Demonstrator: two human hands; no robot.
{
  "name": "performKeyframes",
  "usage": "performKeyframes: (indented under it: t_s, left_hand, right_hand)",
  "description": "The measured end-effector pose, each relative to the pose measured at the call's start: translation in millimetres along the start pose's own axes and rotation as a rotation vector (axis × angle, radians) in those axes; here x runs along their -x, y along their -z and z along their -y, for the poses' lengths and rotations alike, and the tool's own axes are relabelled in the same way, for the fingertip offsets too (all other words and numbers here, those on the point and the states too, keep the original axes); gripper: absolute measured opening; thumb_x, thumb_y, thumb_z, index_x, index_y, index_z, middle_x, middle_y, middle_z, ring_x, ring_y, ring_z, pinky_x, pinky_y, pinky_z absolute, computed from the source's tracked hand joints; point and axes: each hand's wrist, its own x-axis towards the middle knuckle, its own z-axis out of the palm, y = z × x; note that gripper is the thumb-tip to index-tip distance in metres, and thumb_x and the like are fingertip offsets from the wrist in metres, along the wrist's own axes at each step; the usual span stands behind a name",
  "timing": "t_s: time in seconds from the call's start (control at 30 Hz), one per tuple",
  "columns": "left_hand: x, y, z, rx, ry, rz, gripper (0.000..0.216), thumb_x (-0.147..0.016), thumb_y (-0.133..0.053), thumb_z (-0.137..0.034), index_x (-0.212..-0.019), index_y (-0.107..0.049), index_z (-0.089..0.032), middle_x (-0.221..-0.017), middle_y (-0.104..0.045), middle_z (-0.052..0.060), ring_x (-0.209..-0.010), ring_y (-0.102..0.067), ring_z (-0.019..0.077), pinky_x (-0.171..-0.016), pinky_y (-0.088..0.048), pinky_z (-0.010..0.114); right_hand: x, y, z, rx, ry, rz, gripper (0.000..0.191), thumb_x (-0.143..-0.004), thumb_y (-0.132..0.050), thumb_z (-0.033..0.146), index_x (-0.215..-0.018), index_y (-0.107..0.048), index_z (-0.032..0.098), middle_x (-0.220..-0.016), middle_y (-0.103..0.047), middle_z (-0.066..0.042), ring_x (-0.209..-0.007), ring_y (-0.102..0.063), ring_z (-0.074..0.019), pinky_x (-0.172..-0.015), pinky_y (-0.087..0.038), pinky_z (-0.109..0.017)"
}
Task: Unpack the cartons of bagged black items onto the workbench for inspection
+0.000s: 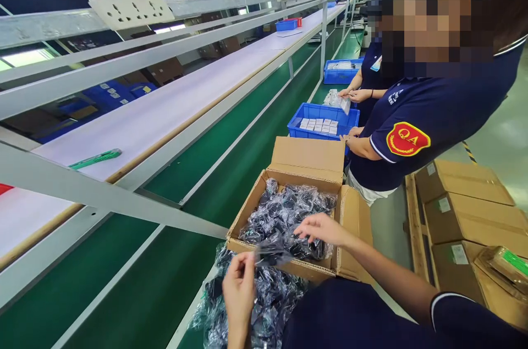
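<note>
Bagged items lie heaped nearest, at five o'clock from the left hand, whose thumb and finger I see, remotely, pinched together on a clear bag, its long axis toward three. The right hand, fingers apart, is at two o'clock, nearer the bag's free end, above the open carton; a blue bin stands beyond at one.
</note>
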Motion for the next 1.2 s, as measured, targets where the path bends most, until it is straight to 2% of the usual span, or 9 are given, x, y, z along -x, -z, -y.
performKeyframes:
  t_s: [0.1,0.2,0.33,0.47,0.67,0.77,0.93,1.07,1.2]
  left_hand:
    - [4,38,1,-0.015,0.124,-0.137,0.054,-0.061,-0.061,-0.065,-0.082,-0.059,-0.015,-0.076,-0.06,0.006,-0.07,-0.055,0.0191,-0.063,-0.045,0.027]
    - [9,63,16,-0.172,0.186,-0.118,0.053,-0.06,-0.057,-0.065,-0.079,-0.059,-0.017,-0.075,-0.061,0.006,-0.069,-0.057,0.0211,-0.063,-0.045,0.03]
    - [14,65,48,-0.398,0.279,-0.02,0.05,-0.061,-0.045,-0.065,-0.076,-0.059,-0.019,-0.075,-0.064,0.005,-0.067,-0.058,0.0237,-0.065,-0.044,0.034]
    - [22,49,63,-0.348,0.295,0.052,0.051,-0.065,-0.044,-0.066,-0.079,-0.06,-0.019,-0.083,-0.066,0.007,-0.072,-0.06,0.0246,-0.068,-0.045,0.035]
    - [31,-4,49,-0.15,0.039,0.221,0.038,-0.076,-0.051,-0.054,-0.082,-0.059,-0.017,-0.08,-0.062,0.007,-0.078,-0.059,0.0222,-0.075,-0.047,0.034]
    - [36,-38,42,-0.138,-0.082,0.363,0.034,-0.079,-0.054,-0.043,-0.099,-0.06,-0.016,-0.097,-0.062,0.01,-0.093,-0.058,0.0234,-0.084,-0.046,0.037]
    - [39,-81,40,-0.01,-0.09,0.421,0.089,-0.066,-0.07,-0.04,-0.14,-0.028,-0.014,-0.14,-0.036,0.016,-0.131,-0.032,0.0276,-0.109,-0.026,0.043]
    - [31,-72,41,0.167,-0.089,0.427,0.058,-0.077,-0.058,-0.042,-0.124,-0.046,-0.011,-0.12,-0.055,0.015,-0.114,-0.051,0.0263,-0.1,-0.038,0.04]
    - [23,-23,67,0.045,0.06,0.201,0.06,-0.072,-0.059,-0.048,-0.118,-0.053,-0.01,-0.122,-0.056,0.016,-0.116,-0.049,0.0307,-0.099,-0.039,0.041]
  right_hand:
    - [-11,21,-10,0.517,-0.033,-0.195,0.027,-0.081,-0.058,0.035,-0.096,-0.061,0.013,-0.095,-0.063,-0.01,-0.09,-0.06,-0.0227,-0.08,-0.047,-0.036]
    - [-13,20,-33,0.989,-0.191,0.005,0.044,-0.07,-0.071,0.034,-0.107,-0.059,0.012,-0.106,-0.059,-0.016,-0.1,-0.055,-0.0315,-0.086,-0.043,-0.043]
    - [-8,-9,-64,1.19,-0.223,0.144,0.043,-0.07,-0.072,0.024,-0.108,-0.059,0.01,-0.11,-0.056,-0.02,-0.105,-0.051,-0.0335,-0.085,-0.043,-0.04]
    - [-4,-19,-75,1.171,-0.262,0.133,0.025,-0.079,-0.057,0.013,-0.104,-0.06,0.01,-0.097,-0.062,-0.018,-0.092,-0.059,-0.0291,-0.075,-0.043,-0.034]
    - [-5,5,-56,1.051,-0.256,0.114,0.015,-0.081,-0.048,0.011,-0.078,-0.062,0.015,-0.073,-0.063,-0.003,-0.069,-0.058,-0.0137,-0.061,-0.034,-0.021]
    - [1,6,-31,0.892,-0.194,0.089,0.013,-0.082,-0.048,0.014,-0.077,-0.061,0.014,-0.069,-0.061,-0.001,-0.064,-0.054,-0.0104,-0.059,-0.034,-0.019]
    - [16,-22,24,0.438,0.067,0.225,0.014,-0.083,-0.05,0.022,-0.08,-0.06,0.013,-0.07,-0.059,0.0,-0.063,-0.053,-0.0095,-0.06,-0.038,-0.018]
    - [4,-39,41,0.32,0.204,0.259,0.018,-0.087,-0.047,0.026,-0.086,-0.06,0.013,-0.08,-0.061,-0.002,-0.069,-0.055,-0.0107,-0.066,-0.043,-0.02]
    - [-30,-30,9,0.795,0.159,-0.022,0.018,-0.083,-0.053,0.021,-0.098,-0.06,0.013,-0.096,-0.06,-0.008,-0.092,-0.053,-0.0197,-0.085,-0.042,-0.032]
